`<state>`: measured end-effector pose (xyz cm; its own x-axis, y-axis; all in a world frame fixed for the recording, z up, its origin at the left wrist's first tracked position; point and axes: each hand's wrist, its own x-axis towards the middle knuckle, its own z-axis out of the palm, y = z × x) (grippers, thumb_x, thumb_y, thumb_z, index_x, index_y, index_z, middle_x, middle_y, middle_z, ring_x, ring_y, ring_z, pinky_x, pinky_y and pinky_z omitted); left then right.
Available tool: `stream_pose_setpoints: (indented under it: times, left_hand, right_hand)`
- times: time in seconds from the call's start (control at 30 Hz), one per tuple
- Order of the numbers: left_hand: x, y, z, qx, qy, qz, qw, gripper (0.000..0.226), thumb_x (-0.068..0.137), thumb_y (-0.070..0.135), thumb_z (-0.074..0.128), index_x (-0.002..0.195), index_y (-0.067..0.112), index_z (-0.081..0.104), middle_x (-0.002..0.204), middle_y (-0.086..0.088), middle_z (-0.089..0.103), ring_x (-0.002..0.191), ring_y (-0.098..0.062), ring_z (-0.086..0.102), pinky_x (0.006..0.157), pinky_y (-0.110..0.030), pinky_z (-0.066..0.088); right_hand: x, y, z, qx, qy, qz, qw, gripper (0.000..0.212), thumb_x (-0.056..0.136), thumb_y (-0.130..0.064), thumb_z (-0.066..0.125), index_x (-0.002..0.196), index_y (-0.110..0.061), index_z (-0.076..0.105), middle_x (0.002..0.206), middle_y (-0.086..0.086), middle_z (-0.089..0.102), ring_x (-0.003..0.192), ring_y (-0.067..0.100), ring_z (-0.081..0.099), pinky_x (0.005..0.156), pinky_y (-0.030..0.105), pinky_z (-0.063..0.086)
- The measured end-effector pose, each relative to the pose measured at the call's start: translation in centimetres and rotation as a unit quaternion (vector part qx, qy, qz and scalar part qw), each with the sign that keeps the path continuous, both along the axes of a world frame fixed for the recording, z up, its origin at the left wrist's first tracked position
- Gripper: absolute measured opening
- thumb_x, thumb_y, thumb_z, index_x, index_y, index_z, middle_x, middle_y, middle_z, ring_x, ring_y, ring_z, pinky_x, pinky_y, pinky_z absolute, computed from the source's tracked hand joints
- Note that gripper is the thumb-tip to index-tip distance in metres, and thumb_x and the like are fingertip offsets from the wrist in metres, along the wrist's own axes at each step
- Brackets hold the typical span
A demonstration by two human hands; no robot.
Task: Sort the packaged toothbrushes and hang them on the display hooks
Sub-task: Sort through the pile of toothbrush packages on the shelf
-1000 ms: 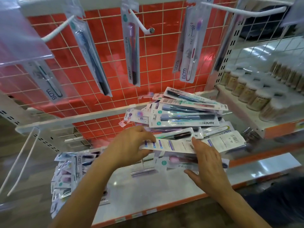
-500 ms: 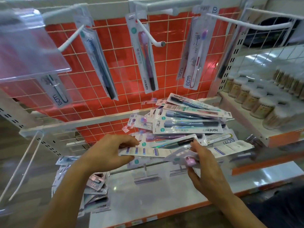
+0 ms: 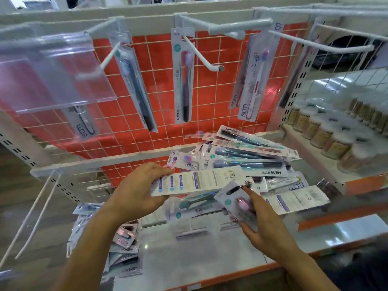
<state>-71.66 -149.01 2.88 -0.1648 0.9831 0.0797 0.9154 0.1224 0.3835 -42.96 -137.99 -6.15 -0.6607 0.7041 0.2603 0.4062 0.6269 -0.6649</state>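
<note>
"Hane" on toothbrush pack (image 3: 249, 166)

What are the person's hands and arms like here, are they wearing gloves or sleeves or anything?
No gloves: the left hand and right hand are bare, and both forearms are uncovered as far as the picture shows. I see no rings, watch or wristband. Fingernails look short and plain.

free: bare shelf (image 3: 210, 257) before hands | blocked: toothbrush pile (image 3: 252, 162) behind, hooks (image 3: 201, 55) overhead
</note>
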Motion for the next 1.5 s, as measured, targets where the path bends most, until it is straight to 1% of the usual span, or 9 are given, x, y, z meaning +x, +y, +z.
stream_pose_setpoints:
  times: [0.17,0.33,0.5,0.7,0.93,1.07,1.27,1.4,1.5]
  left_hand:
    - [0.3,-0.1,-0.5,0.039,0.014,0.004,0.999,0.068,0.077,0.026,0.076,0.138,0.028,0.046,0.119,0.01,0.052,0.105,0.0,0.04,0.078,-0.01,0.039]
    - [0.6,0.4,-1.0,0.111,0.126,0.03,0.985,0.068,0.059,0.016,0.088,0.119,0.02,0.057,0.1,0.003,0.055,0.092,-0.012,0.05,0.085,-0.032,0.048]
    - [1.7,1.2,-0.9,0.173,0.24,0.047,0.954,0.062,0.057,0.013,0.088,0.104,0.026,0.051,0.097,-0.001,0.063,0.099,-0.026,0.063,0.106,-0.069,0.009]
    - [2.3,2.4,-0.7,0.278,0.263,0.062,0.922,0.043,0.068,0.012,0.08,0.095,0.021,0.048,0.107,-0.005,0.065,0.119,-0.023,0.046,0.108,-0.068,0.013]
    - [2.8,2.9,-0.7,0.358,0.244,0.141,0.89,0.032,0.083,0.018,0.065,0.112,0.02,0.053,0.139,-0.013,0.041,0.137,-0.033,0.028,0.117,-0.052,0.011]
    - [4.2,2.9,0.0,0.34,0.071,0.27,0.898,0.087,0.074,0.0,0.069,0.147,0.019,0.025,0.157,-0.01,0.007,0.147,-0.031,0.001,0.121,-0.042,0.001]
    - [8.1,3.0,1.1,0.214,-0.337,0.283,0.872,0.077,0.096,0.037,0.051,0.153,0.023,0.002,0.162,0.002,0.003,0.148,-0.017,0.006,0.121,-0.044,0.014]
    - [8.8,3.5,2.2,0.202,-0.576,0.299,0.733,0.072,0.094,0.038,0.055,0.152,0.029,0.013,0.155,-0.001,0.026,0.137,-0.023,0.034,0.113,-0.049,0.031]
    - [8.4,3.6,2.7,0.19,-0.675,0.332,0.631,0.096,0.073,0.037,0.079,0.149,0.02,0.023,0.14,-0.012,0.044,0.124,-0.034,0.05,0.101,-0.05,0.044]
  right_hand:
    - [0.2,-0.2,1.3,-0.034,0.03,-0.015,0.999,0.067,0.081,-0.028,0.067,0.135,-0.043,0.03,0.127,-0.016,0.053,0.113,-0.005,0.052,0.083,0.004,0.043]
    - [0.4,-0.3,5.5,-0.09,0.104,-0.052,0.989,0.064,0.073,-0.006,0.079,0.116,-0.035,0.041,0.101,-0.018,0.061,0.09,-0.013,0.06,0.066,0.0,0.044]
    - [-1.5,0.1,8.9,-0.159,0.162,-0.07,0.972,0.052,0.073,-0.013,0.077,0.106,-0.037,0.046,0.103,-0.02,0.059,0.087,-0.013,0.062,0.063,0.004,0.049]
    - [-3.6,1.1,9.0,-0.247,0.116,-0.057,0.96,0.026,0.077,-0.002,0.074,0.091,-0.021,0.063,0.087,-0.01,0.072,0.077,0.005,0.067,0.062,0.02,0.053]
    - [-4.8,0.5,9.5,-0.249,0.162,-0.011,0.955,0.035,0.087,-0.003,0.062,0.098,-0.036,0.06,0.087,-0.028,0.068,0.084,-0.009,0.063,0.067,0.011,0.052]
    - [-5.7,-0.9,9.6,-0.165,0.212,-0.068,0.961,0.032,0.089,-0.014,0.061,0.097,-0.043,0.053,0.094,-0.029,0.061,0.093,-0.011,0.06,0.072,0.02,0.052]
    - [-7.2,-3.2,10.2,-0.014,0.226,-0.022,0.974,0.018,0.094,-0.023,0.054,0.09,-0.04,0.055,0.078,-0.014,0.061,0.07,0.012,0.058,0.052,0.021,0.048]
    - [-7.9,-4.4,9.7,0.074,0.205,-0.012,0.976,0.029,0.086,-0.005,0.057,0.104,-0.027,0.059,0.092,-0.016,0.06,0.085,-0.003,0.055,0.074,0.005,0.04]
    - [-8.2,-5.3,9.4,0.106,0.217,0.031,0.97,0.023,0.086,-0.006,0.054,0.104,-0.018,0.063,0.105,-0.006,0.066,0.106,0.009,0.057,0.095,0.015,0.041]
